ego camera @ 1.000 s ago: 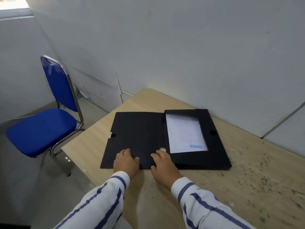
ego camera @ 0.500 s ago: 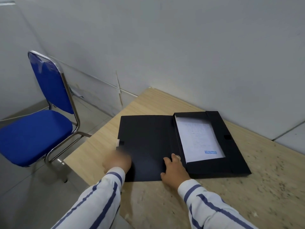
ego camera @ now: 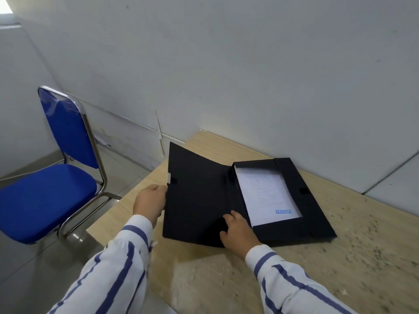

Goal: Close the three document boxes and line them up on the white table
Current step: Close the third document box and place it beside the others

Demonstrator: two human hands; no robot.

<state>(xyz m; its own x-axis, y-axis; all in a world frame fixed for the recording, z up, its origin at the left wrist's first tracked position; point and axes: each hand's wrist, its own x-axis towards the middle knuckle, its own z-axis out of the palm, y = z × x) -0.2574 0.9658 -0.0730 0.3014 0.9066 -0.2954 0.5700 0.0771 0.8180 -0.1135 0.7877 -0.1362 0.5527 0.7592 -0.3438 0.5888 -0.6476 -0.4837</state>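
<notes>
We find the black box (ego camera: pixel 283 200) open on the wooden surface (ego camera: pixel 340 257) near the wall. Our left hand (ego camera: pixel 149 202) pinches its lid's (ego camera: pixel 197 196) free edge, raised; our right hand (ego camera: pixel 239 230) presses flat, open, by the hinge. We judge the lid light, stiff, best handled at that edge.

Only 1 document box (ego camera: pixel 294 200) shows; the other 2 lie outside the frame. The left hand (ego camera: pixel 148 201) grips the free edge of the lid (ego camera: pixel 197 200), and its fingertips vanish behind that edge, so the grip underneath cannot be read. The right hand (ego camera: pixel 239 231) covers the lid's near corner by the hinge. Beyond the right hand, the paper (ego camera: pixel 265 196) carries fine print too small to read; only a blue stamp is legible. Both sleeves (ego camera: pixel 118 268) are cut off by the bottom edge. Left of the left hand, the chair (ego camera: pixel 45 200) runs past the frame's side.
</notes>
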